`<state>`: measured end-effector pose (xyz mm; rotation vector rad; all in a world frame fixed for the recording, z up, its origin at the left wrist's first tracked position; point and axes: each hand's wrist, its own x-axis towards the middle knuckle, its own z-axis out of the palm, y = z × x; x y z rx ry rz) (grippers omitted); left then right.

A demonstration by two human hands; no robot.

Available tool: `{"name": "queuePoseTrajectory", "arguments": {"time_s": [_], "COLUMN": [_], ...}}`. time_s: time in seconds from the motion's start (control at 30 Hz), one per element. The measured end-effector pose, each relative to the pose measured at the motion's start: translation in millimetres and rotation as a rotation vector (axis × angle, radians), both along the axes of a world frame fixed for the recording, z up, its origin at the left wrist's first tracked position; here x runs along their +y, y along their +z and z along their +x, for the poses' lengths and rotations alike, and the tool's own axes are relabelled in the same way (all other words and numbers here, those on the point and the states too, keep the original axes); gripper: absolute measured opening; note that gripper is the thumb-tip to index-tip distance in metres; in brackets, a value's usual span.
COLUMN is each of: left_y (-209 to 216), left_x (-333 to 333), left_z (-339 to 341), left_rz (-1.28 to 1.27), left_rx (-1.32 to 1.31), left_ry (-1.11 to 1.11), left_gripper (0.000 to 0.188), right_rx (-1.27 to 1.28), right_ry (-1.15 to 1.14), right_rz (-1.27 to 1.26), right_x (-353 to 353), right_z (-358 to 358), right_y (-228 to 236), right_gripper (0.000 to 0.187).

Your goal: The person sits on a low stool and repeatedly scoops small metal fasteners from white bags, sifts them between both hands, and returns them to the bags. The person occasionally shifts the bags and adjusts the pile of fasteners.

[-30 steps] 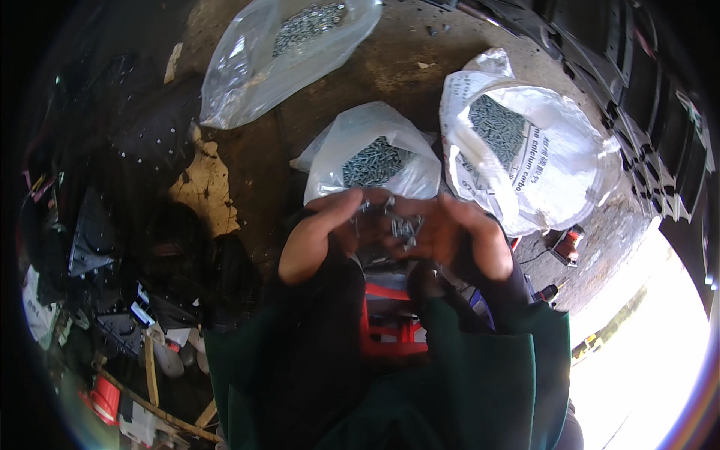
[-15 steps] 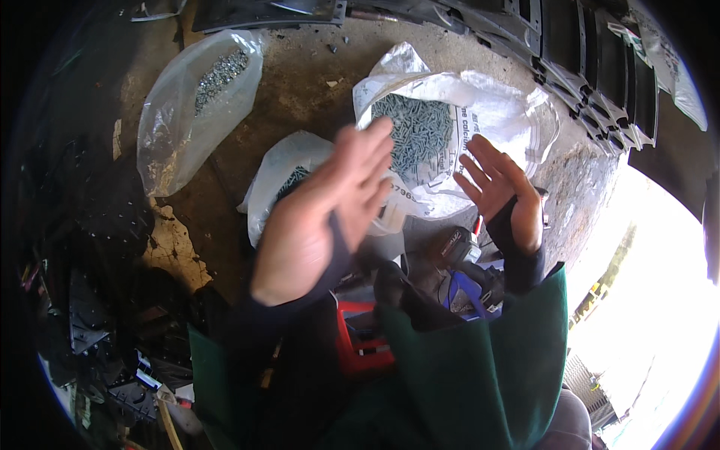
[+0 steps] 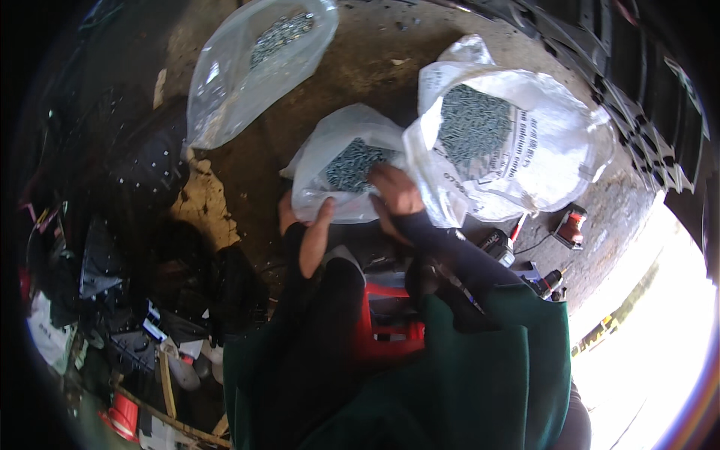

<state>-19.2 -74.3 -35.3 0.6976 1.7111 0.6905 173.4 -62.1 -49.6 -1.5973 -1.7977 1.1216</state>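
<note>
A translucent plastic bag (image 3: 311,169) of small grey-blue screws (image 3: 355,164) stands open in front of me. My left hand (image 3: 310,238) grips its near left edge, thumb and fingers apart with plastic between them. At the bag's right rim is my right hand (image 3: 399,191), its curled fingers over the edge beside the screws and its thumb lower down outside. The fingertips are partly hidden. Just to the right, a larger white woven sack (image 3: 562,142) lies open with many similar screws (image 3: 472,124) inside.
Another clear bag (image 3: 232,90) with small metal pieces lies at the far left. Power tools (image 3: 571,227) rest on the floor at right. A red plastic frame (image 3: 365,319) sits between my legs. Dark metal parts (image 3: 101,259) are heaped at left, and dark panels (image 3: 637,90) are stacked far right.
Both hands have come down from above the bags to the smaller bag's rim and closed on it. The view has shifted, so the bags appear farther right.
</note>
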Motion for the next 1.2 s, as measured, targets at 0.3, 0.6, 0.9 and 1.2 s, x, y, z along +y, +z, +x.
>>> {"name": "queuePoseTrajectory", "arguments": {"time_s": [0.3,0.6,0.9,1.2], "left_y": [11.3,13.6,23.7,16.7], "left_x": [31.5,34.2,53.0,45.9], "left_z": [26.8,23.6,27.9,21.6], "left_rz": [0.126,0.186,0.09,0.2], "left_rx": [-0.036,0.128,0.175,0.209], "left_ry": [0.014,-0.037,-0.118,-0.109], "left_gripper": [0.031,0.035,0.032,0.03], "right_rx": [-0.278,-0.33,-0.498,-0.456], "right_ry": [0.086,0.135,0.218,0.106], "right_rz": [0.054,0.093,0.345,0.289], "right_x": [40.2,45.2,70.6,61.1], "right_z": [9.1,-14.0,-25.9,-35.4], "right_y": [-46.4,-60.2,-70.3,-73.0], "right_gripper": [0.069,0.076,0.05,0.025]}}
